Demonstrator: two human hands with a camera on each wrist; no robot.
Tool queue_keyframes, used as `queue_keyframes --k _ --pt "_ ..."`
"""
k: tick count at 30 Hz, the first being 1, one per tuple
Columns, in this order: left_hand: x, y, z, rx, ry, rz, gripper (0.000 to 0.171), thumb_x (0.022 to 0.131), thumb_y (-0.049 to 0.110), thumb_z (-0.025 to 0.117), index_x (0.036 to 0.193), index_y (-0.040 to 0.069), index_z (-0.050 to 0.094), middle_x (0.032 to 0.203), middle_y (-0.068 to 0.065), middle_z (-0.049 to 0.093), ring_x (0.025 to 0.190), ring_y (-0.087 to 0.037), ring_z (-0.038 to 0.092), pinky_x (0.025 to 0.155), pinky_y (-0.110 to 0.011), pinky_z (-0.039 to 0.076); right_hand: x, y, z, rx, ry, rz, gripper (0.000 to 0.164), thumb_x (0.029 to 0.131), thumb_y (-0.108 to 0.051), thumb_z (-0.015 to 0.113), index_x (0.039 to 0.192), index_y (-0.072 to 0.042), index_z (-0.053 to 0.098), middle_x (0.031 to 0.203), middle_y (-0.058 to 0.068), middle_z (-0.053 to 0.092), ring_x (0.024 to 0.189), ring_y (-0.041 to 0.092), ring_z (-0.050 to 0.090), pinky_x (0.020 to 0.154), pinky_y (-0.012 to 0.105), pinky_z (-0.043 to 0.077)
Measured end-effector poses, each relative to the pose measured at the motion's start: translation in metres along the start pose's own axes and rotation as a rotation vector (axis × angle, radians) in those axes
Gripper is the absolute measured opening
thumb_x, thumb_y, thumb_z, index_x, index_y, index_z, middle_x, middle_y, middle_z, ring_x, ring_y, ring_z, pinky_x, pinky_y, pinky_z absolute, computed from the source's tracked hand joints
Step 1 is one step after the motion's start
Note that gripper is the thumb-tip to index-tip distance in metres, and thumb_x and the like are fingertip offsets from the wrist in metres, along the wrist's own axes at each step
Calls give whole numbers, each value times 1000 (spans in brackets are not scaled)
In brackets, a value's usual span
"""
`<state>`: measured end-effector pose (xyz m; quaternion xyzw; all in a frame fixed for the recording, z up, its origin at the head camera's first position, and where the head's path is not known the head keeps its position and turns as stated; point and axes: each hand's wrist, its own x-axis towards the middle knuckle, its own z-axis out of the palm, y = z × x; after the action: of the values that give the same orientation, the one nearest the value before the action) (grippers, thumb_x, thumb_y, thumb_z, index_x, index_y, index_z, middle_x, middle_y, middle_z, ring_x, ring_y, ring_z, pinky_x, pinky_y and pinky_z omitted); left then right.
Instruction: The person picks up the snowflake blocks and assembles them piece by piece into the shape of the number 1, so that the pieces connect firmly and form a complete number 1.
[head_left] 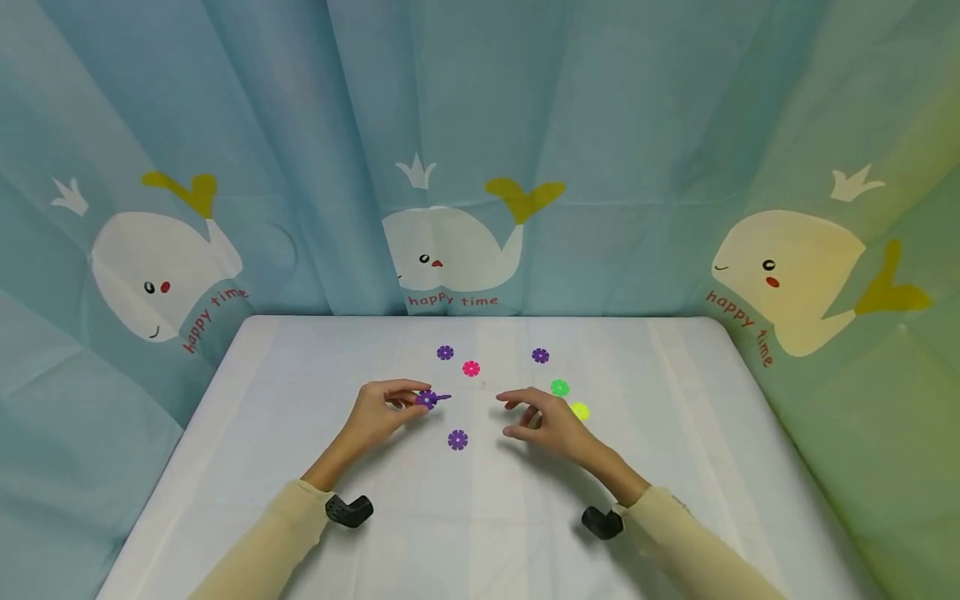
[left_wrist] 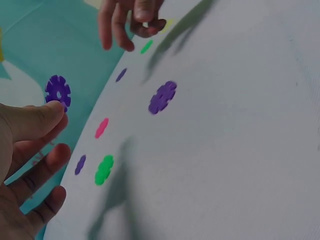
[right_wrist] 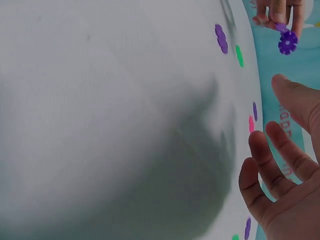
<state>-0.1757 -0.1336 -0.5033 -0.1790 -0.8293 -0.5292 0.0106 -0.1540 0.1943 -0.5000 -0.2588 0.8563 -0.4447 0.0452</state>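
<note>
1. So the joined purple discs (head_left: 428, 401) are held up over the worktop (head_left: 480, 533), left of centre, pinched in the left hand (head_left: 381, 410).
2. Right hand (head_left: 553, 427) just hovers to the right, fingers and thumb apart.
3. Loose purple disc (head_left: 457, 440) on the near side, pink disc (head_left: 471, 368) farther back.

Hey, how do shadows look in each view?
Head view: soft shadows below the left hand and right hand on the white tabletop; left wrist view: a dark shadow beside a green, flower-shaped plastic disc; right wrist view: a broad, blurred shadow.
</note>
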Motion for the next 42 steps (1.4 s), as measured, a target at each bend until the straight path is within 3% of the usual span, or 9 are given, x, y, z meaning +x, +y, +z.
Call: queue_keyframes --k 10,16,22,34,42 --pt "-3 -2 -18 0 -7 -62 29 86 15 85 114 11 79 89 0 75 83 -17 65 74 -28 53 24 -15 31 -8 -129 -74 49 87 -7 82 132 -2 65 114 15 70 77 17 62 75 37 56" --pt "-3 -2 -24 -1 10 -82 29 86 14 84 115 11 78 89 1 75 83 -19 65 73 -30 53 37 -23 44 -30 -215 -73 47 87 -5 82 131 -2 66 109 13 69 78 20 59 73 28 52" --pt "-2 -6 -26 1 16 -68 29 86 14 84 115 10 78 89 0 75 83 -19 65 75 -36 54 43 -27 50 -123 -275 -50 40 89 -6 79 128 -7 70 108 8 66 77 18 55 70 24 46" --pt "-2 -9 -23 9 11 -64 29 86 13 84 114 10 78 88 1 75 81 -18 65 75 -32 54 45 -28 54 -192 -297 28 25 91 -4 76 115 -12 75 108 3 61 76 11 52 71 26 46" --pt "-2 -10 -21 10 6 -80 29 86 14 84 115 9 78 88 1 75 81 -17 65 75 -33 55 40 -26 57 -252 -268 -39 26 91 -7 78 114 -16 70 105 -3 65 81 11 56 74 24 49"
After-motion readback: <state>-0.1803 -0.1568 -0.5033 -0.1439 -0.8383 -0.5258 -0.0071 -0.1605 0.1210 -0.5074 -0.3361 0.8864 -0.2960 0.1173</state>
